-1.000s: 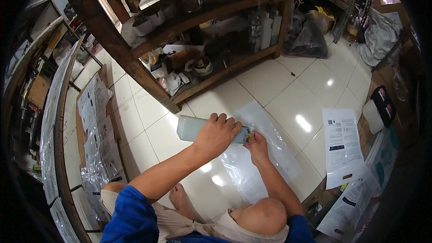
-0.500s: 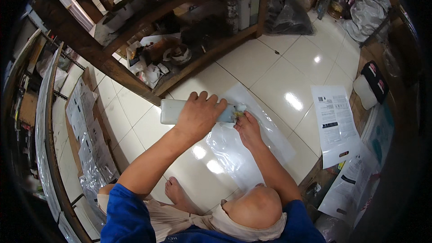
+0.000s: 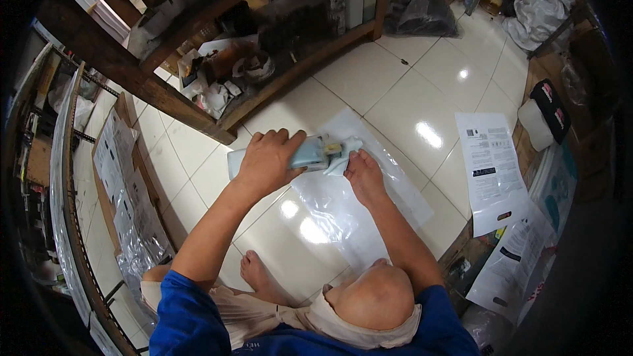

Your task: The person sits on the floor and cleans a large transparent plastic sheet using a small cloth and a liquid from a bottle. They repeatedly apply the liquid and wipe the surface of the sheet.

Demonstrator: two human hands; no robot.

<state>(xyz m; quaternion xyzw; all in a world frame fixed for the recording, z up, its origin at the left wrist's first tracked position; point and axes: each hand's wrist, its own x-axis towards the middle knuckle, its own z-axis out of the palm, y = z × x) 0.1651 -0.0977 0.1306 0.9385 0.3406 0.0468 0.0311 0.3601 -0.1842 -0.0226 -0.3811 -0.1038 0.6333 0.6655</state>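
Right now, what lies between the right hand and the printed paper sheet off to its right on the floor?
In the head view, the clear plastic sheet runs out from under the right hand, then bare white tile up to the printed paper sheet.

Glossy white ceramic floor tiles (image 3: 422,86) are noted; a clear, crinkled plastic sheet (image 3: 343,211) is seen; rough dark wood shelving (image 3: 165,99) is recorded.
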